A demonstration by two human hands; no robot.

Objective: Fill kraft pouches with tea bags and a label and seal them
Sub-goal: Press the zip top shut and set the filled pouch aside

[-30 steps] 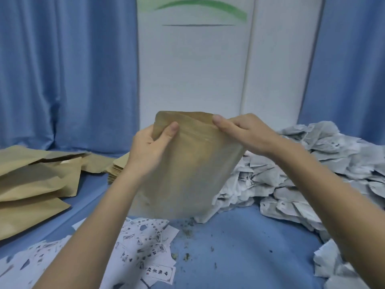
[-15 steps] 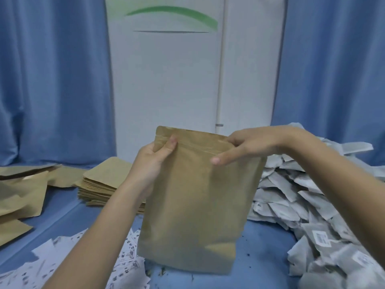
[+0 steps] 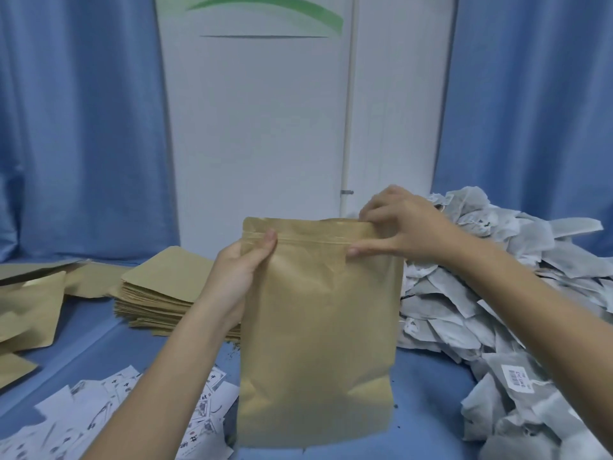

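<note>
Both my hands grip the kraft pouch (image 3: 318,330); left hand (image 3: 237,277) steadies, right hand (image 3: 401,227) has slid along its top strip; sealing looks underway.

Small hand-packing workroom, improvised, not a factory line. Work surface is a table w/ blue cloth (image 3: 428,386), loose tea crumbs on it. Stock sits in bulk: a neat stack of flat kraft pouches (image 3: 159,303) at far left-centre, more loose pouches (image 3: 30,310) at far left edge, a scatter of printed paper labels (image 3: 109,413) near left, and a big heap of white tea bags (image 3: 491,293) along the right, one w/ a barcode sticker (image 3: 518,377). Backdrop: blue curtains (image 3: 76,127) both sides, white panel wall (image 3: 258,134) w/ a green arc logo (image 3: 265,5) in the middle.
</note>
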